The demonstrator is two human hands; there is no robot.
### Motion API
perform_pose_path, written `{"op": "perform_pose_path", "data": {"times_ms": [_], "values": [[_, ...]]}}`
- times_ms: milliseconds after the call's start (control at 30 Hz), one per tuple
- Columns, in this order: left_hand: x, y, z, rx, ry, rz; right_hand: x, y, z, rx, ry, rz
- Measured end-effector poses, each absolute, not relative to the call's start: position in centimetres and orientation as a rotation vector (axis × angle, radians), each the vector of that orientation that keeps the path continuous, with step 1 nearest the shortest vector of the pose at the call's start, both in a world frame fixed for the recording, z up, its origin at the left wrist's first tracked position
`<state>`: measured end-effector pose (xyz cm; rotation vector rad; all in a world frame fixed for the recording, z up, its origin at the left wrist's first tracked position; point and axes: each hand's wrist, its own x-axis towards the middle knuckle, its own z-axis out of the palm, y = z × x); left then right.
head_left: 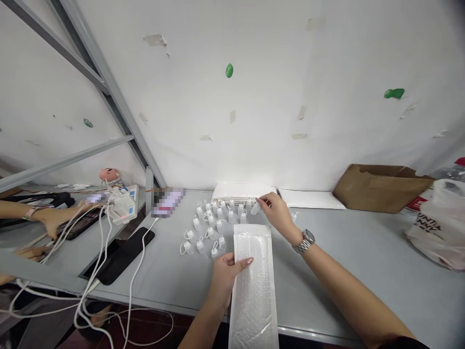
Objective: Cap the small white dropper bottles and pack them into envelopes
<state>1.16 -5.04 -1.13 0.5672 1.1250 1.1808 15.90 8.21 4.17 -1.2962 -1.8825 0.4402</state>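
My left hand [227,278] grips the left edge of a white bubble mailer [253,286], thumb on top. The mailer lies lengthwise toward me and hangs past the table's front edge. Beyond its far end, my right hand [275,212], with a metal watch on the wrist, pinches a small translucent squeeze bottle [255,208], which is tilted. Several similar bottles [211,219] with looped cap straps stand upright in a cluster to the left of the mailer. One more bottle [294,216] is partly hidden behind my right hand.
Flat white mailers [244,189] are stacked against the wall, with another white packet [310,198] beside them. A brown cardboard box [385,186] and a plastic bag [439,228] stand at right. At left are a black phone [127,254], white cables, a power strip [127,206] and another person's hand [54,220].
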Motion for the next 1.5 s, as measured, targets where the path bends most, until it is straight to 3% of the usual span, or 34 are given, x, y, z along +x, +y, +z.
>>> {"op": "perform_pose_path", "data": {"times_ms": [167, 433, 700, 900, 1067, 1267, 1500], "values": [[1.7, -4.9, -1.5, 0.550, 1.160, 1.228, 16.2, 4.1, 7.1, -0.979, -1.966, 0.564], [1.7, -4.9, -0.7, 0.538, 1.108, 1.231, 16.5, 2.9, 6.0, -0.932, -2.092, 0.299], [2.3, -5.2, -1.0, 0.500, 1.120, 1.249, 16.1, 3.6, 6.1, -1.185, -2.005, 1.033], [2.6, -5.4, -0.6, 0.467, 1.162, 1.316, 15.4, 3.3, 5.3, -1.206, -2.147, 1.013], [2.5, -5.4, -0.5, 0.459, 1.141, 1.331, 15.7, 3.3, 4.7, -1.028, -2.424, 1.221], [1.8, -5.3, -0.9, 0.516, 1.157, 1.255, 14.5, 5.2, 3.8, -1.181, -2.181, 0.737], [1.1, -6.0, -0.4, 0.554, 1.135, 1.120, 11.9, 8.6, 1.6, -1.213, -2.017, 0.549]]}}
